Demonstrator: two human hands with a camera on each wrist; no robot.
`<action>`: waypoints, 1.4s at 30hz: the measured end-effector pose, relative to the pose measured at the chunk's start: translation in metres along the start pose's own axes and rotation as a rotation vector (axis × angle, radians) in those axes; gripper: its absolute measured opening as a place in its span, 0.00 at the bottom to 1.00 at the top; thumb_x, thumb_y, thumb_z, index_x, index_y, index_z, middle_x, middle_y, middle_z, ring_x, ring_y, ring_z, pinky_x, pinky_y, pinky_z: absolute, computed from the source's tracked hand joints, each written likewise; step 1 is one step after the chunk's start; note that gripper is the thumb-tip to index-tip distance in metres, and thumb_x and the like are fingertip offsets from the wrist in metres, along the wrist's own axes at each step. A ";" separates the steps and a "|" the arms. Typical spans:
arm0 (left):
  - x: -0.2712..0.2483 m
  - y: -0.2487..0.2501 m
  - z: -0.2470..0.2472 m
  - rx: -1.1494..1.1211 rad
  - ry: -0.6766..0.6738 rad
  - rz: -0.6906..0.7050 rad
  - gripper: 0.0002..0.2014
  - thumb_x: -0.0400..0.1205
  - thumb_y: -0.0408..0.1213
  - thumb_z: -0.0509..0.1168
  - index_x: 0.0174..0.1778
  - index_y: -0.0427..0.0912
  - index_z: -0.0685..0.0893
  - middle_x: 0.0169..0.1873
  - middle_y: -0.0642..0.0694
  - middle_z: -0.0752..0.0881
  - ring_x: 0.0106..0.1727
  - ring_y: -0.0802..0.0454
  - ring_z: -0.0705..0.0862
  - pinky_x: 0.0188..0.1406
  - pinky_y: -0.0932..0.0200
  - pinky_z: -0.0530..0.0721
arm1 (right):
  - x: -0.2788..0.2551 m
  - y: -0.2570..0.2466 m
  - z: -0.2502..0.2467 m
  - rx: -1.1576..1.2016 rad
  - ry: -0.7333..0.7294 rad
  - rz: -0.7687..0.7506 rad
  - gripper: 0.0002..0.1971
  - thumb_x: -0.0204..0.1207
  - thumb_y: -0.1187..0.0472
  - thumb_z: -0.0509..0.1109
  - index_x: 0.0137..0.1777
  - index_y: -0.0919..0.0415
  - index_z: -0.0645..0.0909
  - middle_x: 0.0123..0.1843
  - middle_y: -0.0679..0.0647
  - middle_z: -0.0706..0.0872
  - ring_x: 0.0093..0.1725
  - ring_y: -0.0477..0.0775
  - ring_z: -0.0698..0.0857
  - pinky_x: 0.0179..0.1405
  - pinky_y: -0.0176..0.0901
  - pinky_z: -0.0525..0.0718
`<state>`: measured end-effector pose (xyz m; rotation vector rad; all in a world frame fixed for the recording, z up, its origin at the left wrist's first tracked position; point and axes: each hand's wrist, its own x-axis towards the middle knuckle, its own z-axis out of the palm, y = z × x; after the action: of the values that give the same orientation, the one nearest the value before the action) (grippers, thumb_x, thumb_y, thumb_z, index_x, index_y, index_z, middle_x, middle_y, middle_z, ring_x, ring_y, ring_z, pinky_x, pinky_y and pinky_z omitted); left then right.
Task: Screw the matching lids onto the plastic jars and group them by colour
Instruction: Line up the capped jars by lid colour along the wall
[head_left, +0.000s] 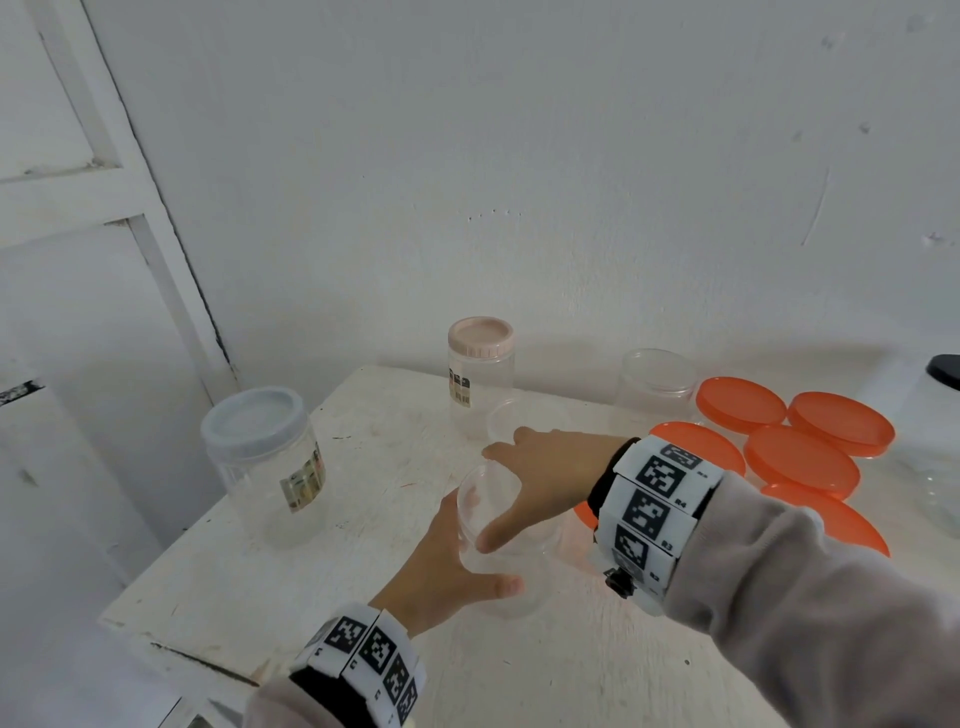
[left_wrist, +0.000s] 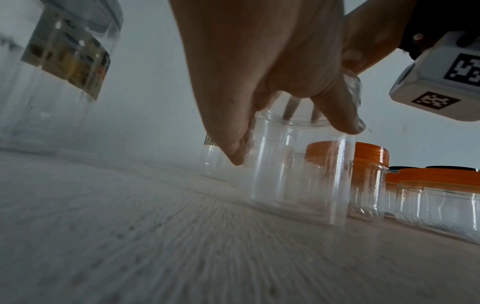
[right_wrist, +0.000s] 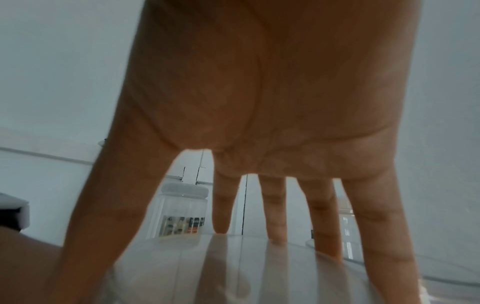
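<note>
A clear, open jar (head_left: 506, 577) stands on the white table (head_left: 249, 587) in front of me. My left hand (head_left: 480, 545) grips it near the top, thumb on the near side and fingers on the far side; the left wrist view shows this jar (left_wrist: 298, 174) between the left hand's (left_wrist: 292, 140) fingers. Just above the jar's mouth, my right hand (head_left: 498, 499) holds a clear lid (head_left: 480, 491), tilted, between thumb and spread fingers. From the right wrist, the right hand (right_wrist: 233, 236) spans the clear lid (right_wrist: 233, 267).
A blue-lidded jar (head_left: 260, 457) stands at the left and a pink-lidded jar (head_left: 480, 374) at the back. Clear-lidded jars (head_left: 657, 384) sit behind my right hand. Several orange-lidded jars (head_left: 800, 462) crowd the right side, with a black-lidded jar (head_left: 943, 371) at the edge.
</note>
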<state>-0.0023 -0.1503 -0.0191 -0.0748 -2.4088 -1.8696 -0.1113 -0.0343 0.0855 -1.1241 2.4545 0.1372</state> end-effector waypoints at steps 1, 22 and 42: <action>0.001 -0.001 0.000 0.002 0.007 -0.004 0.37 0.66 0.43 0.80 0.64 0.66 0.66 0.58 0.88 0.72 0.61 0.86 0.71 0.49 0.87 0.72 | -0.001 0.000 -0.001 0.014 0.001 -0.026 0.54 0.55 0.24 0.73 0.80 0.36 0.52 0.74 0.47 0.66 0.72 0.56 0.68 0.68 0.60 0.73; 0.004 -0.009 0.001 0.035 0.031 -0.049 0.48 0.58 0.53 0.81 0.72 0.69 0.63 0.67 0.72 0.73 0.69 0.76 0.70 0.63 0.70 0.75 | -0.004 -0.004 0.002 0.040 -0.013 -0.123 0.50 0.64 0.44 0.80 0.81 0.33 0.52 0.74 0.45 0.64 0.70 0.55 0.64 0.68 0.59 0.73; 0.002 -0.002 0.001 0.058 0.002 -0.020 0.42 0.64 0.47 0.81 0.69 0.65 0.65 0.63 0.80 0.74 0.65 0.80 0.72 0.55 0.81 0.74 | -0.001 -0.005 0.010 0.049 0.039 -0.074 0.43 0.64 0.31 0.73 0.78 0.34 0.58 0.67 0.47 0.68 0.66 0.57 0.66 0.64 0.60 0.74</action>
<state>-0.0045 -0.1499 -0.0209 -0.0454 -2.4692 -1.8059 -0.1034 -0.0342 0.0776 -1.2056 2.4327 0.0325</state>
